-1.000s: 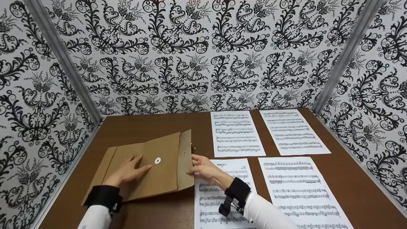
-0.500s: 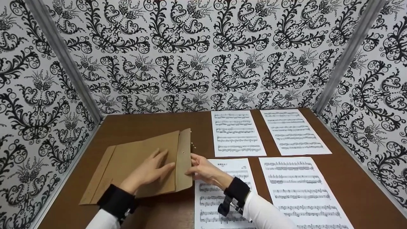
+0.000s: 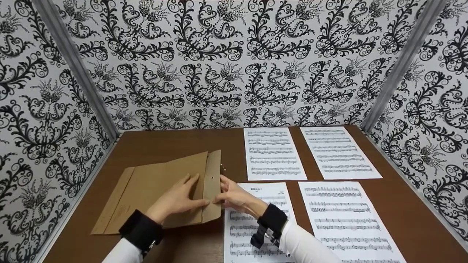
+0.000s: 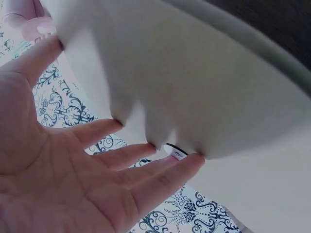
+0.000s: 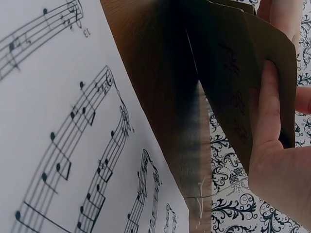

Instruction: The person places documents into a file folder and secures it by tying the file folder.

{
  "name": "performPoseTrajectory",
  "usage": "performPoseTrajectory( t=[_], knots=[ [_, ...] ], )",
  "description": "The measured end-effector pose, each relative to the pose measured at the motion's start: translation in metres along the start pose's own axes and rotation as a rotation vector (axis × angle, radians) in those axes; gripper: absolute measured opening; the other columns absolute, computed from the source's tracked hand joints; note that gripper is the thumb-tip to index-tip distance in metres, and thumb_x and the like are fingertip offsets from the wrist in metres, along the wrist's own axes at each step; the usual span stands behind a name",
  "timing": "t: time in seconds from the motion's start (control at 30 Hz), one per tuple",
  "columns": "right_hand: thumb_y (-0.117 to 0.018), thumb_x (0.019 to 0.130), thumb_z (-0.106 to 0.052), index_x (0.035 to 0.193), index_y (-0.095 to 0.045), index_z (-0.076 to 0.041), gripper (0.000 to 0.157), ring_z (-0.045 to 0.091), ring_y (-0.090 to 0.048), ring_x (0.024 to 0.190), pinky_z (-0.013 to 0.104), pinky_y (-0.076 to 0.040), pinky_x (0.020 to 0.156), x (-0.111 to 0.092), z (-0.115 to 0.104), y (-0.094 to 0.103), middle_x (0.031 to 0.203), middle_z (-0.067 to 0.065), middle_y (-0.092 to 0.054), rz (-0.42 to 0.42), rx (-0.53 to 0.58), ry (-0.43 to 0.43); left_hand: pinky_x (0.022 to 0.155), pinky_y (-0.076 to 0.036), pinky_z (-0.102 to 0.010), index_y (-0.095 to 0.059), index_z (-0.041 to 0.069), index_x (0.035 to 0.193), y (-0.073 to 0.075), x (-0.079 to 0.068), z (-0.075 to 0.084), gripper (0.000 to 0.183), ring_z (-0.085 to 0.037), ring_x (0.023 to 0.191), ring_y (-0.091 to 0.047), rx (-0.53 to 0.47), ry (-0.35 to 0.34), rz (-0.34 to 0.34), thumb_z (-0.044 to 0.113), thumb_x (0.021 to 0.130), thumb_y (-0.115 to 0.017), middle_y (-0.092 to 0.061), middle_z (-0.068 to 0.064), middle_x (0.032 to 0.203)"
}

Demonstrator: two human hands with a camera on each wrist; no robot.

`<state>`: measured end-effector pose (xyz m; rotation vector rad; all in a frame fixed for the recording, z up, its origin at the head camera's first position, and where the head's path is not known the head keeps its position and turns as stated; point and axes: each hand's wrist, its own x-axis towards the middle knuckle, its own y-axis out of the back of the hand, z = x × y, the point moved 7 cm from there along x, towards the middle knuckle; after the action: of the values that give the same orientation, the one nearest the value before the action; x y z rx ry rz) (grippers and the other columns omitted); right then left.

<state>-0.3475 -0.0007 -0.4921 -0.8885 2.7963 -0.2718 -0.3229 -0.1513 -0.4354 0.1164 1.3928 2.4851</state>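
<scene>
Leftmost, left of centre in the head view, the kraft envelope lies long axis roughly left to right, its contents hidden; the left hand rests on its face, fingers spread, gripping nothing; the right hand, nearer the end flap, pinches that flap's edge; sheet-music pages lie across the right side.

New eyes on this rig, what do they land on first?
First, the black-and-white scroll wallpaper covering the back and side walls. Then the brown envelope at the left of the table, its flap pinched by the right hand while the left hand touches its face. Last, four printed music sheets in two rows on the table's right.
</scene>
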Motion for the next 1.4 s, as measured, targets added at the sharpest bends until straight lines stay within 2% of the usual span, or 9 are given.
performPoseTrajectory(
  t=[0.2, 0.37, 0.67, 0.77, 0.83, 0.9, 1.0, 1.2, 1.4],
  knots=[
    [-0.053, 0.076, 0.018, 0.161, -0.024, -0.009, 0.094, 0.022, -0.065, 0.113, 0.045, -0.060, 0.093, 0.001, 0.000, -0.001, 0.153, 0.019, -0.048, 0.002, 0.016, 0.007, 0.115, -0.038, -0.066, -0.036, 0.000, 0.157, 0.001, 0.001, 0.006, 0.100, -0.055, 0.145, -0.039, 0.010, 0.033, -0.012, 0.047, 0.082, -0.082, -0.029, -0.038, 0.161],
    [-0.054, 0.077, 0.019, 0.161, -0.023, -0.009, 0.094, 0.021, -0.065, 0.111, 0.040, -0.061, 0.088, 0.000, -0.001, -0.001, 0.152, 0.019, -0.049, 0.008, 0.014, 0.006, 0.116, -0.039, -0.065, -0.039, -0.003, 0.155, 0.004, 0.003, 0.013, 0.092, -0.054, 0.144, -0.042, 0.030, 0.054, -0.013, 0.033, 0.082, -0.082, -0.033, -0.037, 0.159],
    [-0.057, 0.077, 0.015, 0.162, -0.023, -0.010, 0.095, 0.022, -0.063, 0.110, 0.032, -0.058, 0.084, 0.000, -0.005, -0.004, 0.153, 0.019, -0.047, 0.027, 0.003, 0.003, 0.098, -0.053, -0.064, -0.051, -0.005, 0.146, 0.007, 0.005, 0.026, 0.065, -0.049, 0.129, -0.059, 0.152, 0.034, 0.140, 0.013, 0.087, -0.071, -0.051, -0.029, 0.152],
    [-0.057, 0.076, 0.014, 0.160, -0.027, -0.009, 0.092, 0.021, -0.064, 0.107, 0.034, -0.058, 0.083, 0.001, -0.007, -0.005, 0.148, 0.018, -0.052, 0.047, 0.009, 0.002, 0.089, -0.057, -0.061, -0.056, -0.006, 0.141, 0.010, 0.006, 0.031, 0.057, -0.048, 0.119, -0.066, 0.184, 0.014, 0.178, 0.008, 0.088, -0.070, -0.061, -0.028, 0.141],
    [-0.057, 0.075, 0.012, 0.158, -0.031, -0.009, 0.089, 0.020, -0.065, 0.102, 0.035, -0.059, 0.083, 0.002, -0.007, -0.005, 0.140, 0.014, -0.058, 0.064, 0.007, 0.003, 0.076, -0.059, -0.053, -0.062, -0.006, 0.134, 0.013, 0.006, 0.035, 0.048, -0.044, 0.102, -0.071, 0.191, -0.008, 0.206, 0.002, 0.087, -0.069, -0.070, -0.027, 0.126],
    [-0.057, 0.075, 0.010, 0.156, -0.034, -0.007, 0.086, 0.018, -0.066, 0.098, 0.037, -0.060, 0.082, 0.003, -0.008, -0.006, 0.130, 0.010, -0.063, 0.088, 0.009, 0.003, 0.064, -0.054, -0.043, -0.067, -0.004, 0.124, 0.015, 0.006, 0.038, 0.038, -0.036, 0.085, -0.072, 0.187, -0.024, 0.224, -0.001, 0.086, -0.068, -0.074, -0.025, 0.111],
    [-0.058, 0.076, 0.009, 0.147, -0.043, -0.003, 0.074, 0.014, -0.067, 0.089, 0.035, -0.061, 0.079, 0.005, -0.008, -0.006, 0.111, 0.002, -0.068, 0.135, 0.017, -0.004, 0.056, -0.041, -0.035, -0.069, -0.001, 0.117, 0.018, 0.006, 0.040, 0.031, -0.025, 0.070, -0.064, 0.172, -0.029, 0.233, -0.005, 0.086, -0.065, -0.075, -0.022, 0.099],
    [-0.061, 0.077, 0.003, 0.124, -0.058, 0.001, 0.047, 0.011, -0.071, 0.081, 0.033, -0.063, 0.078, 0.011, -0.005, -0.006, 0.090, -0.002, -0.069, 0.221, 0.027, -0.045, 0.055, -0.036, -0.031, -0.070, -0.001, 0.118, 0.021, 0.003, 0.042, 0.033, -0.017, 0.061, -0.051, 0.145, -0.019, 0.219, -0.006, 0.085, -0.064, -0.075, -0.022, 0.097],
    [-0.063, 0.077, 0.001, 0.121, -0.062, 0.003, 0.044, 0.017, -0.075, 0.081, 0.039, -0.064, 0.082, 0.016, -0.001, -0.003, 0.091, 0.004, -0.071, 0.298, 0.036, -0.093, 0.056, -0.037, -0.030, -0.070, -0.003, 0.122, 0.027, 0.000, 0.044, 0.039, -0.019, 0.062, -0.058, 0.128, -0.023, 0.233, -0.008, 0.085, -0.063, -0.076, -0.026, 0.105]
  ],
)
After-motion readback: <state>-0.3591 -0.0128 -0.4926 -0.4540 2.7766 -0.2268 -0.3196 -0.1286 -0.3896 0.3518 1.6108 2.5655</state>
